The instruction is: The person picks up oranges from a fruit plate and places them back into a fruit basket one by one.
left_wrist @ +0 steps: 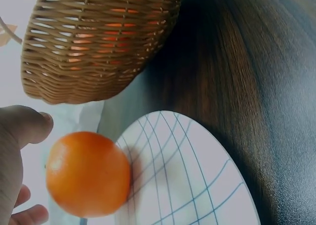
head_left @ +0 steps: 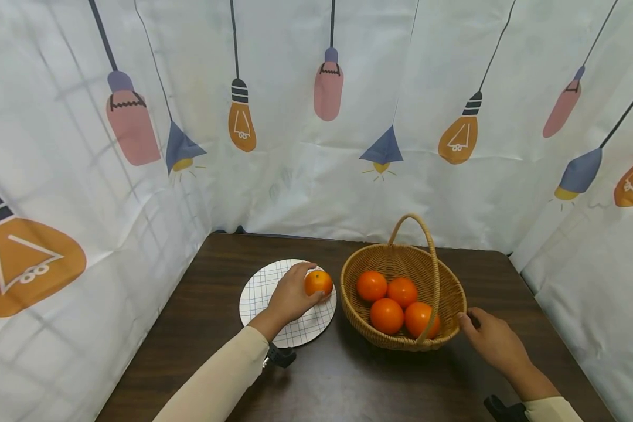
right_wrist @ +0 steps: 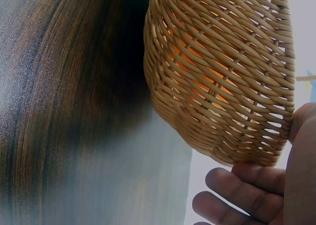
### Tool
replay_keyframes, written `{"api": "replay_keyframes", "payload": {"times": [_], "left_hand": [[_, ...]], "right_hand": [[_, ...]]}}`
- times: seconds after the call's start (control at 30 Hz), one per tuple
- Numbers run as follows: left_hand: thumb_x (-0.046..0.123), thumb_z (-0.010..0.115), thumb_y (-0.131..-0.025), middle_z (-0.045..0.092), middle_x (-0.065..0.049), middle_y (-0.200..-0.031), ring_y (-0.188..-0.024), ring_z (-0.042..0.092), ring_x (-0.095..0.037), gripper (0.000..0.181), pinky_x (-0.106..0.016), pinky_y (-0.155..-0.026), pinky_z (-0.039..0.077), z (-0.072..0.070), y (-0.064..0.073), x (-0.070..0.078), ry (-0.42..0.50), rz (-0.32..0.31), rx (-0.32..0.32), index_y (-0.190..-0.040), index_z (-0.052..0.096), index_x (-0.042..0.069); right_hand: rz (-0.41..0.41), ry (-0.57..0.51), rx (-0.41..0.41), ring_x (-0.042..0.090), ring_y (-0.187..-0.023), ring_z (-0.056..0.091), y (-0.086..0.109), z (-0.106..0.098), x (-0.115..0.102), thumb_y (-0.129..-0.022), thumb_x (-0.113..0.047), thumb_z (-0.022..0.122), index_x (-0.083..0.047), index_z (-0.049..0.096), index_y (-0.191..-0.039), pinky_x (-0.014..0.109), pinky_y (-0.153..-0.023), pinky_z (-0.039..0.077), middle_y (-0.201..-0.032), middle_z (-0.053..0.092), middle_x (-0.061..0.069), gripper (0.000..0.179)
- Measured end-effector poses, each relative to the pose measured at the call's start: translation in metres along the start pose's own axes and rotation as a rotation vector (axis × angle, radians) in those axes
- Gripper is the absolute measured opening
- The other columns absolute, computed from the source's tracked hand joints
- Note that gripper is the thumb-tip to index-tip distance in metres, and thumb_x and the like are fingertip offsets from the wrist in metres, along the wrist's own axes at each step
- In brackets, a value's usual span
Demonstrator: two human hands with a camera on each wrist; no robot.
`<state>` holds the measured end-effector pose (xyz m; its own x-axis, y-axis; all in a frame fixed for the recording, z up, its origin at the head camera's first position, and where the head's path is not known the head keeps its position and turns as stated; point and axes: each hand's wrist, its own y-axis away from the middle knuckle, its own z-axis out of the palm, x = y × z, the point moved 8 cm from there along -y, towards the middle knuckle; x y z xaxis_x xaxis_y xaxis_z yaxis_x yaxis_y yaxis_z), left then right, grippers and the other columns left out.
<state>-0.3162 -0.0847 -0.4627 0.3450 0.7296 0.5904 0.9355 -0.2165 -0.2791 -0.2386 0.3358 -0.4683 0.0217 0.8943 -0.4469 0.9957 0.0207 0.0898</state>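
An orange (head_left: 319,283) rests on a white plate (head_left: 302,339) patterned with a thin blue grid. My left hand (head_left: 294,295) is around the orange from the left, fingers behind it and thumb in front. In the left wrist view, the thumb (left_wrist: 30,127) stands apart from the fruit's skin. To the right of the plate is a wicker basket (head_left: 360,328) with a tall hoop handle, holding several oranges (head_left: 387,316). My right hand (head_left: 498,343) grips the basket's right rim, thumb at the top edge and fingers (right_wrist: 247,193) outside under the weave.
Both things stand on a dark wooden table (head_left: 348,381). White fabric (head_left: 306,193) printed with lamps hangs behind it and along both sides. The basket's handle (head_left: 434,275) arches high above the fruit.
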Motion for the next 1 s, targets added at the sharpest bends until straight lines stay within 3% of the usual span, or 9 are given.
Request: {"api": "replay_keyframes", "payload": {"times": [0.23, 1.0], "left_hand": [[0.028, 0.083, -0.084, 0.056, -0.014, -0.140, -0.124, 0.057, -0.034, 0.068, -0.049, -0.104, 0.047, 0.009, -0.003, -0.007, -0.023, 0.005, -0.019, -0.142, 0.055, 0.007], [0.030, 0.083, -0.085, 0.056, -0.015, -0.140, -0.118, 0.059, -0.033, 0.066, -0.049, -0.099, 0.050, 0.027, -0.008, -0.019, -0.008, -0.073, -0.073, -0.140, 0.055, 0.007]], "right_hand": [[-0.001, -0.002, -0.001, 0.025, -0.085, 0.069, -0.001, 0.001, 0.002, -0.107, -0.055, 0.041, 0.009, 0.055, -0.136, 0.047, -0.065, 0.055, -0.109, 0.072, 0.018, 0.071], [-0.004, -0.008, -0.006, 0.026, -0.087, 0.069, -0.001, 0.002, 0.002, -0.107, -0.054, 0.042, 0.009, 0.054, -0.136, 0.048, -0.067, 0.056, -0.109, 0.072, 0.017, 0.071]]}}
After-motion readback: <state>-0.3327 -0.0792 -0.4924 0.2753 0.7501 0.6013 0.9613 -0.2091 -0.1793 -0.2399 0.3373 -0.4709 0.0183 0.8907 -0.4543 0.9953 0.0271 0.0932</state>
